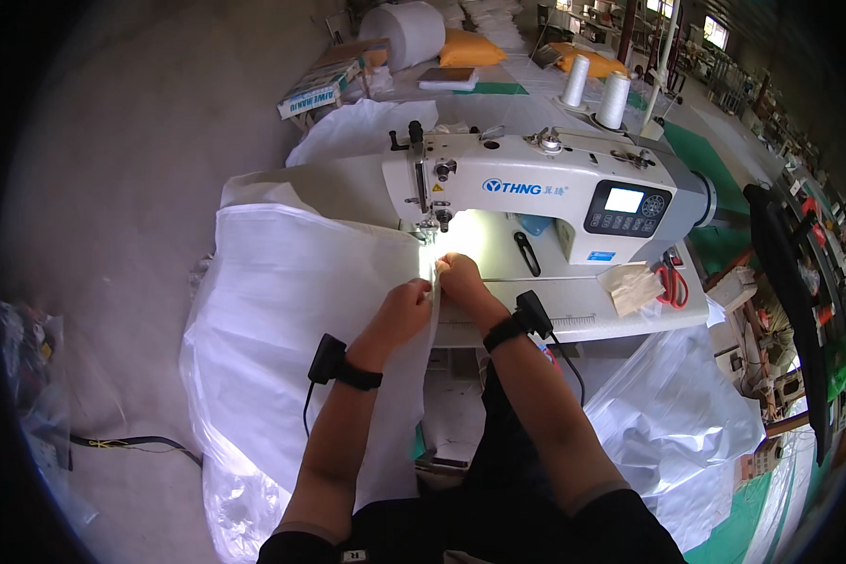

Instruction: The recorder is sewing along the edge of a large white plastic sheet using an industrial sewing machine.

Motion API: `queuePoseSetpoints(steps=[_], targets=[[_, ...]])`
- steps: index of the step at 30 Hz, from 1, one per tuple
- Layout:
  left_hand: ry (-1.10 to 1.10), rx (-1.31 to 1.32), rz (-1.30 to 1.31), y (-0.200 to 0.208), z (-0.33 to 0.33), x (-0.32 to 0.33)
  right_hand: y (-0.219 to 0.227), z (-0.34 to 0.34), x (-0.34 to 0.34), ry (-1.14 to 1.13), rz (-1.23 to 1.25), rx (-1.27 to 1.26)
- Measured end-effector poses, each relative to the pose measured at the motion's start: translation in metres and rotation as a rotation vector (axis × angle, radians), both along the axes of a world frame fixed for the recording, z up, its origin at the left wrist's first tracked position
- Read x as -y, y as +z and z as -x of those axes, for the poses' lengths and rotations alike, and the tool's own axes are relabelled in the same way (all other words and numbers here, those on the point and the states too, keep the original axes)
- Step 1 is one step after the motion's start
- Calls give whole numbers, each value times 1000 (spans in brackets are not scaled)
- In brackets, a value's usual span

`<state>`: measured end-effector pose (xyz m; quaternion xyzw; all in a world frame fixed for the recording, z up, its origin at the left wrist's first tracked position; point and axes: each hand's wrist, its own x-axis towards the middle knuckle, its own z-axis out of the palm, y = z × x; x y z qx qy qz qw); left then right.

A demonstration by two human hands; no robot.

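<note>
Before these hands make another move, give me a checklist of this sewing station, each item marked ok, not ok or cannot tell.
1. Left hand and right hand at the edge of the large white sheet: ok, both appear to pinch it.
2. Needle threaded: cannot tell, too small and washed out by the bright light.
3. Rectangular display on the white-and-grey sewing machine lit: ok.
4. Two white thread cones upright behind the machine: ok.
5. Slim black thread snips clear of the sheet: ok, they lie to the right of the hands.
6. Red-handled scissors clear of the sheet: ok, at the table's right end.
</note>
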<state>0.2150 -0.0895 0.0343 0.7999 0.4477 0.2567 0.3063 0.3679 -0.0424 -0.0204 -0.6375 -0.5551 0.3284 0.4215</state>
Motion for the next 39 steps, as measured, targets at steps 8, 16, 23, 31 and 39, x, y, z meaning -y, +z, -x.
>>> queuePoseSetpoints(steps=[8,16,23,31,39], targets=[[-152,-7,486,15,8,-25,16,7,8,-17,62,176],[6,-410,-583,-27,2,-63,16,20,16,-101,46,273],[93,-442,-634,-26,2,-57,33,24,19,-16,92,369],[60,8,-590,-31,24,-64,40,33,20,86,85,664],[112,-169,-659,-40,32,-85,36,44,13,25,46,694]])
